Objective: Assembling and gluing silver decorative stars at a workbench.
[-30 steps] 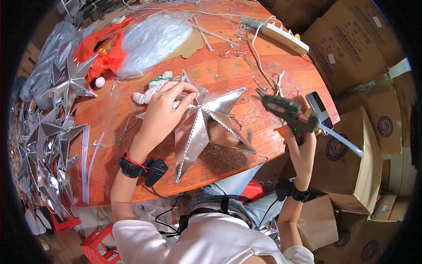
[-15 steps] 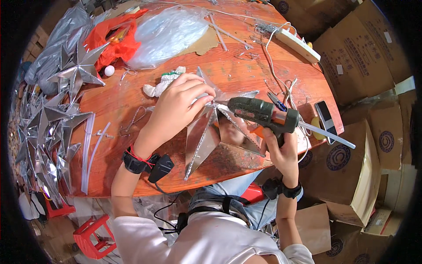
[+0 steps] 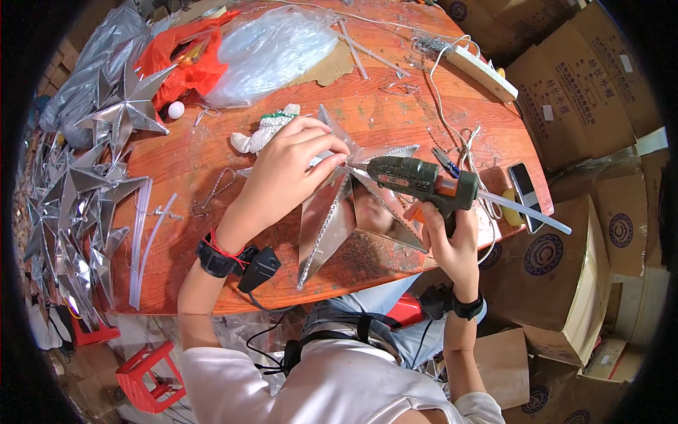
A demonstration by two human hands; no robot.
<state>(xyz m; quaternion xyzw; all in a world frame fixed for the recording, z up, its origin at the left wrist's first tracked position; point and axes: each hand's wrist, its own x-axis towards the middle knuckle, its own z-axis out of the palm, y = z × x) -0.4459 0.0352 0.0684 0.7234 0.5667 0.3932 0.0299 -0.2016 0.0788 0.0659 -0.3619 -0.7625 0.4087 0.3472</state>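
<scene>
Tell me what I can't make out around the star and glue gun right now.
Head view:
- Glue gun nozzle tip: too small against star; contact unclear.
- Star's centre: hidden under left hand.
- Gun's trigger: covered by right hand fingers.
- Finished stars at left: bent by fisheye rim.

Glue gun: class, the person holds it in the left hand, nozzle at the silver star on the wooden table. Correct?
Not quite. The head view shows the glue gun in the right hand; the left hand steadies the silver star on the wooden table.
</scene>
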